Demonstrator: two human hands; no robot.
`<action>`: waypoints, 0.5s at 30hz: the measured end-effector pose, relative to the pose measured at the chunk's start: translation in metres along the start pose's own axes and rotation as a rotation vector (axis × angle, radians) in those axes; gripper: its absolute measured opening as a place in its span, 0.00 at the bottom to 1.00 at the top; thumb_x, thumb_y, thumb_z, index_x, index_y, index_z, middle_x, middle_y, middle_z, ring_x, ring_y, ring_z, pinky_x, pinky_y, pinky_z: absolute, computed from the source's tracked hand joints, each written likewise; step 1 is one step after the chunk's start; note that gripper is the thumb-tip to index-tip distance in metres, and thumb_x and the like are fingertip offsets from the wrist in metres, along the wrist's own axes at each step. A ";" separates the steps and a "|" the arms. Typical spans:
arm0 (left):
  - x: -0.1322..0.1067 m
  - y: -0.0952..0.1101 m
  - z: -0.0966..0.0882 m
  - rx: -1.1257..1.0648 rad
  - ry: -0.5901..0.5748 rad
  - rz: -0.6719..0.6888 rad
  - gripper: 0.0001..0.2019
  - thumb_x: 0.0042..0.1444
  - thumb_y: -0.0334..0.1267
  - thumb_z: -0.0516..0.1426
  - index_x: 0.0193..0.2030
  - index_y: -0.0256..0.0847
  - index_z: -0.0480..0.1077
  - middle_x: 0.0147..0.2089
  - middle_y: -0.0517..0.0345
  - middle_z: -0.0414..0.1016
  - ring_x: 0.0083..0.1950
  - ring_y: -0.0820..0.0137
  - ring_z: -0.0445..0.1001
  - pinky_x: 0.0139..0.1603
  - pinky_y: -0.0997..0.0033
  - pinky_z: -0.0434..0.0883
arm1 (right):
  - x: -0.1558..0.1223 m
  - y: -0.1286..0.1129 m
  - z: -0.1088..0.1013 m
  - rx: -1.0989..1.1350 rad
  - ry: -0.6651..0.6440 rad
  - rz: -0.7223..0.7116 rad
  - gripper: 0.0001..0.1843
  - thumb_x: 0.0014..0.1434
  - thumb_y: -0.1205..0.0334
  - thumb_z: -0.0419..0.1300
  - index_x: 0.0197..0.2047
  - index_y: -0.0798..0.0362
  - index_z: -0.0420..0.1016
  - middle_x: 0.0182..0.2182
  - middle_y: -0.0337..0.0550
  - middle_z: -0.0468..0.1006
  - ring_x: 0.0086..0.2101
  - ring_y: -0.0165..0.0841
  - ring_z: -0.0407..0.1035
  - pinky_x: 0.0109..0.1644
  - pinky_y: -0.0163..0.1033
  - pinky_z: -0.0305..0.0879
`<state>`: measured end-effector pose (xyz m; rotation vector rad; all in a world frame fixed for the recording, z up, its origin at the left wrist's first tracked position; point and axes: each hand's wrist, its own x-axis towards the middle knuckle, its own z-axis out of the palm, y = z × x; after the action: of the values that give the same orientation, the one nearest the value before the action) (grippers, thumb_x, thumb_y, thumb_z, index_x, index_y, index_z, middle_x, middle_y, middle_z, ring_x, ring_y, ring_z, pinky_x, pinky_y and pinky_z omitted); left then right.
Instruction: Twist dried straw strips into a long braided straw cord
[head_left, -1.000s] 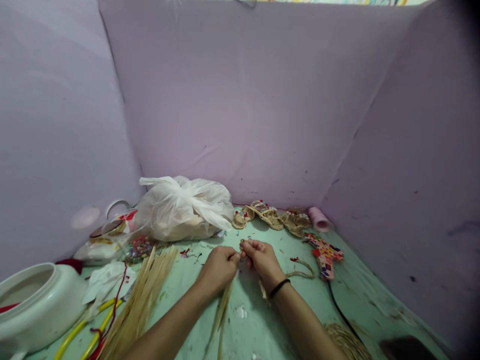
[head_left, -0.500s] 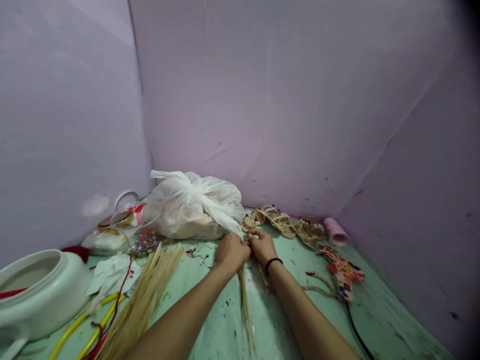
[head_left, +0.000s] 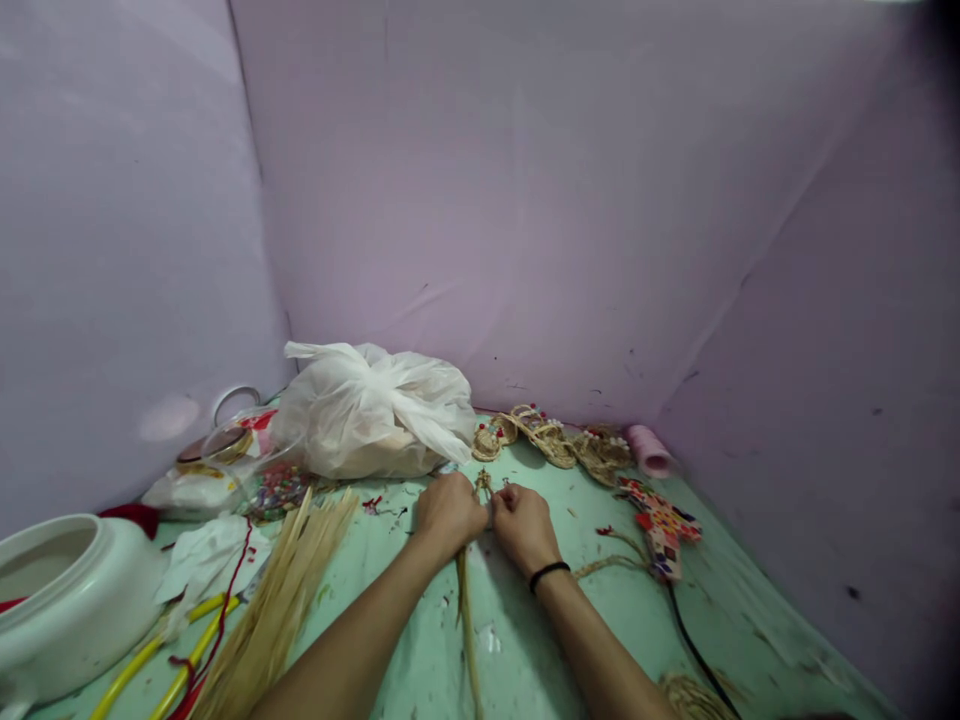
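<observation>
Head camera: the left hand (head_left: 452, 512) has its grip closed around thin straw strands (head_left: 467, 620), which trail below it over the green worktop (head_left: 517, 670), while the right hand (head_left: 523, 522) keeps a narrow pinch, what is in it being too small to tell. The small straw piece (head_left: 484, 481) is between the two hands at their far side, in front of the beaded woven sandals (head_left: 553, 441). Left of the hands lies a pale straw bundle (head_left: 281, 590), and behind that a tied white plastic bag (head_left: 375, 425)
</observation>
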<state>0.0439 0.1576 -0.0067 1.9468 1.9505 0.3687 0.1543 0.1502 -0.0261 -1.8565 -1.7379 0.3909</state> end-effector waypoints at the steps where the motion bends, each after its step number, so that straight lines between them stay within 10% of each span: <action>1: 0.000 0.000 -0.001 -0.001 -0.004 -0.003 0.12 0.45 0.38 0.50 0.30 0.36 0.73 0.34 0.41 0.74 0.38 0.58 0.73 0.33 0.69 0.64 | -0.004 0.000 0.000 0.010 0.011 -0.015 0.12 0.50 0.68 0.50 0.21 0.57 0.72 0.21 0.50 0.75 0.23 0.32 0.66 0.25 0.33 0.51; 15: 0.006 0.001 -0.003 -0.011 -0.041 0.006 0.11 0.42 0.35 0.50 0.25 0.38 0.73 0.31 0.45 0.75 0.33 0.66 0.72 0.30 0.73 0.60 | -0.027 -0.002 -0.008 0.025 -0.053 -0.072 0.11 0.50 0.72 0.50 0.21 0.56 0.70 0.20 0.47 0.74 0.22 0.31 0.64 0.25 0.33 0.47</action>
<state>0.0435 0.1640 -0.0035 1.9387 1.9132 0.3384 0.1536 0.1228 -0.0230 -1.7752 -1.8205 0.4350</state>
